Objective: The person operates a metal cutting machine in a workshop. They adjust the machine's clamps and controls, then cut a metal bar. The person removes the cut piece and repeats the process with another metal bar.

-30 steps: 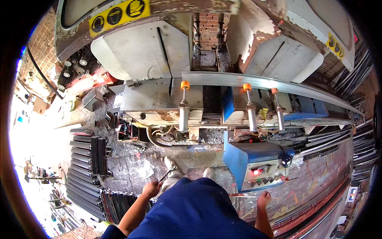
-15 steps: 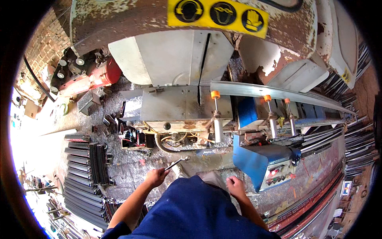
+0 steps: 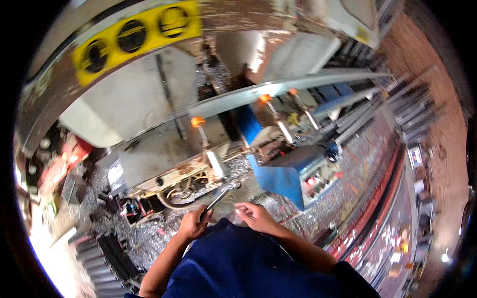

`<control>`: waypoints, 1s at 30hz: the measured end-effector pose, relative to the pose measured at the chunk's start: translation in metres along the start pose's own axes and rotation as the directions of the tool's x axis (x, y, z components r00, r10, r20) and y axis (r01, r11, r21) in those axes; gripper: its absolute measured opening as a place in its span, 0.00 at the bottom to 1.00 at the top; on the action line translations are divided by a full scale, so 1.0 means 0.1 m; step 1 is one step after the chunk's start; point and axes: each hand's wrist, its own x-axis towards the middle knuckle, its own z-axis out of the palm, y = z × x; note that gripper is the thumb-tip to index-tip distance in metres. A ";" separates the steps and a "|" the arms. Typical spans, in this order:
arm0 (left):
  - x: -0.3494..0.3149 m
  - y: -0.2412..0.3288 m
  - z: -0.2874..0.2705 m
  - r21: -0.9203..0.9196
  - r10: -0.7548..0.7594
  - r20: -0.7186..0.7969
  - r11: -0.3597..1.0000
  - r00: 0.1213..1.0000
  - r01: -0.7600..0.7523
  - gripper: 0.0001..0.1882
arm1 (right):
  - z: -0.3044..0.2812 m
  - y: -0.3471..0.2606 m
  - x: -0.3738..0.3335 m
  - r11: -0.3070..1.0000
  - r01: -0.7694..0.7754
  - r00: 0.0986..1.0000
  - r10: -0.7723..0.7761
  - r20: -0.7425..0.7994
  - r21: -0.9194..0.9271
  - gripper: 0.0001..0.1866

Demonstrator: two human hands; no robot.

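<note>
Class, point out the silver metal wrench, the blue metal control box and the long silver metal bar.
Silver metal wrench (image 3: 219,197): head view, on the shaft.
Blue metal control box (image 3: 280,184): head view, on the side panel.
Long silver metal bar (image 3: 283,87): head view, at mid-length.

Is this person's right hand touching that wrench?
Apart: the head view shows a strip of floor between the right hand and the wrench, which the left hand grips.

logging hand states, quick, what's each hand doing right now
Left hand: closed, holding a metal wrench.
Right hand: loosely open, no held object visible.
</note>
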 end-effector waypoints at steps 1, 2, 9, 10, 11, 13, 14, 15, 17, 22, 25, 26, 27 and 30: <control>0.14 0.15 0.09 0.016 0.066 0.043 0.998 0.997 -0.067 0.16 | 0.00 0.04 -0.02 0.995 0.013 0.998 -0.007 -0.065 0.102 0.14; 0.31 0.29 0.21 0.032 0.134 0.094 0.990 0.987 -0.138 0.17 | -0.02 0.15 -0.02 0.978 0.037 0.990 -0.009 -0.138 0.205 0.14; 0.93 1.27 0.81 0.142 0.459 0.305 0.844 0.834 -0.517 0.19 | -0.66 0.66 -0.12 0.882 0.026 0.914 0.170 -0.369 0.470 0.15; 0.98 1.32 0.87 0.175 0.446 0.324 0.838 0.834 -0.516 0.20 | -0.79 0.54 -0.16 0.789 0.042 0.921 0.207 -0.330 0.613 0.15; 1.02 1.37 0.97 0.151 0.457 0.299 0.844 0.838 -0.514 0.18 | -0.94 0.60 -0.18 0.852 0.019 0.907 0.206 -0.368 0.523 0.15; 1.09 1.43 1.10 0.112 0.402 0.282 0.888 0.871 -0.446 0.17 | -1.12 0.66 -0.19 0.800 0.036 0.889 0.249 -0.385 0.599 0.15; 1.11 1.46 1.17 0.092 0.370 0.281 0.908 0.886 -0.409 0.17 | -1.20 0.66 -0.20 0.767 0.043 0.877 0.278 -0.392 0.640 0.14; 1.14 1.49 1.22 0.086 0.343 0.273 0.922 0.899 -0.378 0.16 | -1.27 0.72 -0.18 0.777 0.056 0.887 0.248 -0.388 0.626 0.14; 1.19 1.53 1.30 0.075 0.286 0.256 0.947 0.924 -0.314 0.16 | -1.38 0.83 -0.11 0.750 0.056 0.898 0.250 -0.361 0.659 0.14; 1.22 1.55 1.36 0.123 0.173 0.186 0.972 0.967 -0.198 0.14 | -1.68 0.79 0.04 0.739 0.086 0.922 0.195 -0.334 0.668 0.14; 1.22 1.60 1.40 0.111 0.157 0.129 0.979 0.979 -0.171 0.17 | -1.83 0.94 0.19 0.710 0.083 0.918 0.219 -0.331 0.699 0.13; 1.20 1.70 1.38 0.081 0.159 0.083 0.983 0.984 -0.166 0.18 | -1.92 0.92 0.25 0.690 0.087 0.908 0.241 -0.341 0.719 0.13; 1.18 1.76 1.39 0.050 0.160 0.039 0.985 0.986 -0.162 0.18 | -1.99 0.91 0.32 0.668 0.091 0.899 0.265 -0.350 0.738 0.12; 1.13 1.65 1.37 0.049 0.060 -0.029 0.997 0.998 -0.058 0.18 | -2.37 0.74 0.67 0.607 0.196 0.870 0.255 -0.422 0.770 0.13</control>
